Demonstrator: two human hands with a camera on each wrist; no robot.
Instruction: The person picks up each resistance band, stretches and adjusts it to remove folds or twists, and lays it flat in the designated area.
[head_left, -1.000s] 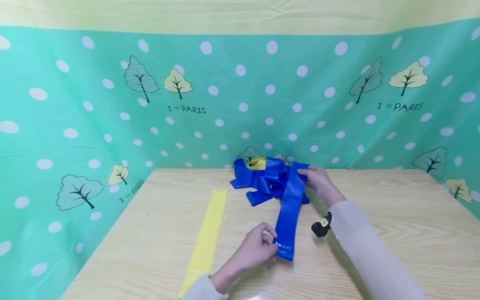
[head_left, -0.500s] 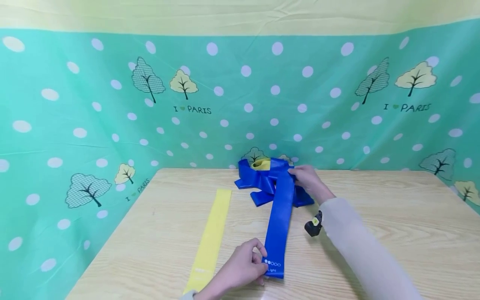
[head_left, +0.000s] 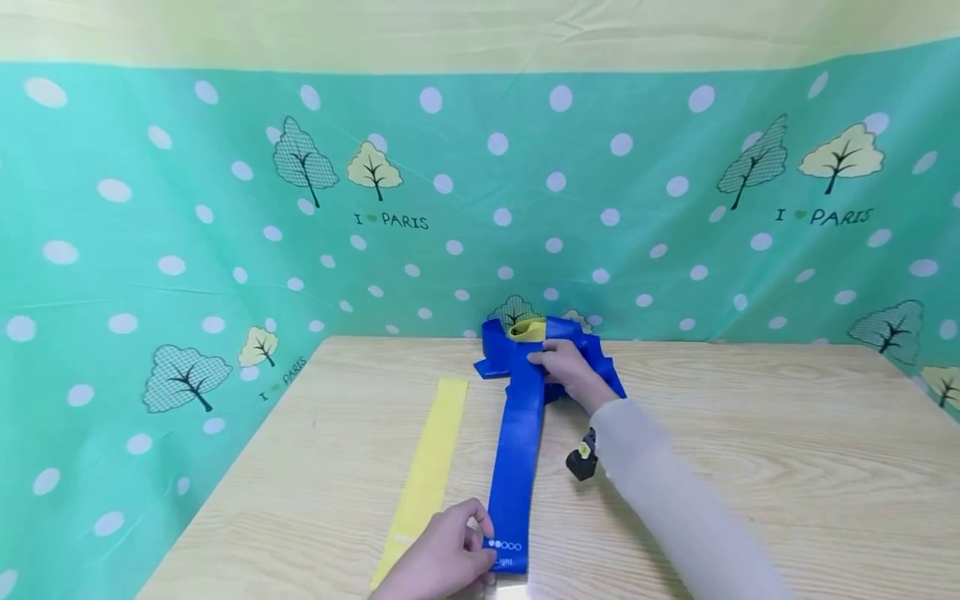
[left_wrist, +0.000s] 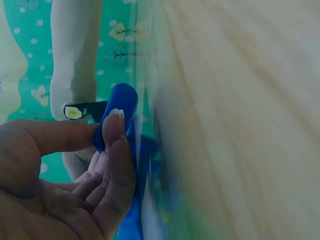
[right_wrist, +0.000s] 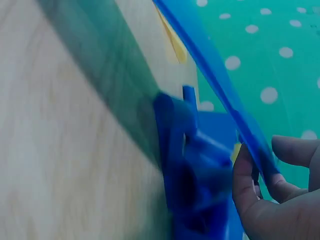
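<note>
A blue resistance band (head_left: 517,450), printed "Light" with a row of small circles at its near end, stretches lengthwise between both hands. My left hand (head_left: 447,552) pinches the near end between thumb and fingers; in the left wrist view the band's folded end (left_wrist: 122,100) sticks out past the thumb. My right hand (head_left: 566,367) grips the far end, and in the right wrist view the band (right_wrist: 210,75) slants up from those fingers. Left of it, a yellow resistance band (head_left: 429,467) lies flat, its near end partly hidden by the left hand.
Behind the right hand lies a heap of loose blue bands (head_left: 600,362), with a rolled yellow band (head_left: 529,330) in it, at the back edge of the wooden table (head_left: 750,450). A dotted green cloth (head_left: 637,192) hangs behind. A black wrist camera (head_left: 582,457) sits below the right wrist.
Both hands have carried the blue band left and nearer, bringing it beside the yellow band. It now lies lower, and the heap behind the right hand is more covered.
</note>
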